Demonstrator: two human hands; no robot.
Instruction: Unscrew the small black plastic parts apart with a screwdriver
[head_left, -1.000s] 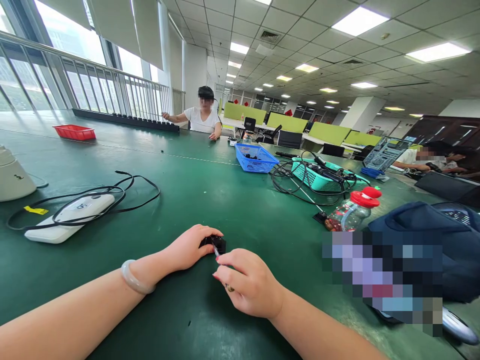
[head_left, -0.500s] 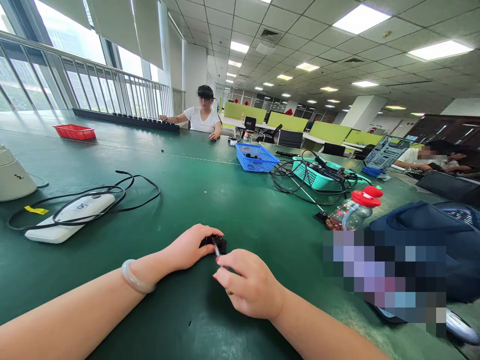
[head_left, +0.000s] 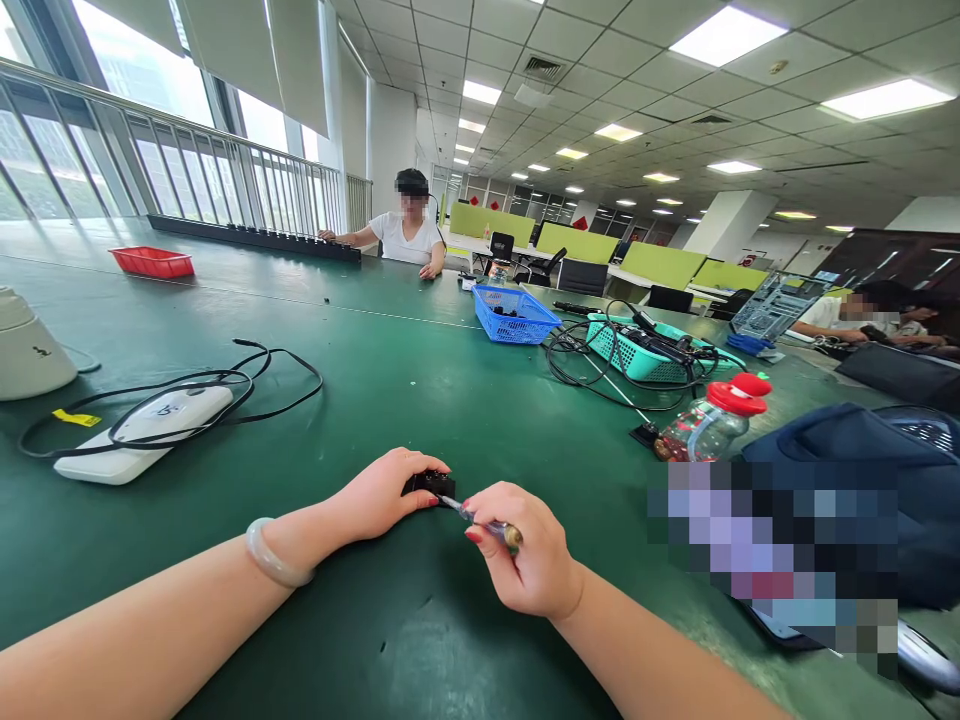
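A small black part (head_left: 433, 484) rests on the green table (head_left: 420, 390) in front of me. My left hand (head_left: 382, 495) is closed around it, fingers on its top and near side, a pale bangle on the wrist. My right hand (head_left: 525, 550) pinches a small screwdriver (head_left: 480, 522), which lies nearly flat with its metal tip at the right side of the black part.
A white device wound with black cable (head_left: 142, 428) lies at the left. A white appliance (head_left: 26, 345) and a red tray (head_left: 152, 262) lie further left. Blue basket (head_left: 514, 315), teal basket with cables (head_left: 645, 350), red-capped bottle (head_left: 712, 420) and dark bag (head_left: 847, 470) sit right. Other people sit at the far side.
My right hand has moved a little right and turned, tilting the screwdriver from nearly upright to almost flat against the black part. The left hand has stayed put.
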